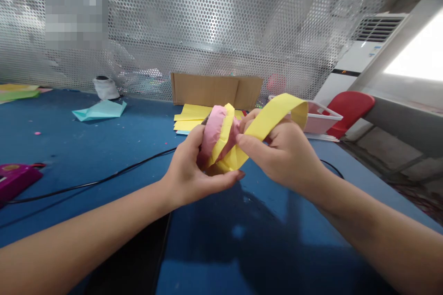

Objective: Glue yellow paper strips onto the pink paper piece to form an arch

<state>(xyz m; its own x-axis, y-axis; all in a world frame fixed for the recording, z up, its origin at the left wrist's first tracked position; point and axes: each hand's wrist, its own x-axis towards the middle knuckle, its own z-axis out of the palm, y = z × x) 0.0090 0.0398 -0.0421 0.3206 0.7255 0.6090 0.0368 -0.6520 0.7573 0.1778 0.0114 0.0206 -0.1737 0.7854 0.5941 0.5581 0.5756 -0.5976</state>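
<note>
A round piece wrapped in pink paper (pixel 212 130) is held up over the table, with a yellow band around it. My left hand (pixel 189 166) is closed on it, the thumb beneath and the fingers at its left side. From it runs a yellow paper strip (pixel 277 109), which curls up and over the back of my right hand (pixel 282 150). The thumb and fingers of my right hand pinch this strip close to the pink piece. What lies inside the wrapping is hidden.
Yellow paper sheets (pixel 190 113) lie before a cardboard piece (pixel 214 90). A pink basket (pixel 320 122) stands right, a folded light-blue paper (pixel 100 110) left. A black cable (pixel 128 171) leads to a purple device (pixel 17 179). A black flat object (pixel 134 258) lies near me.
</note>
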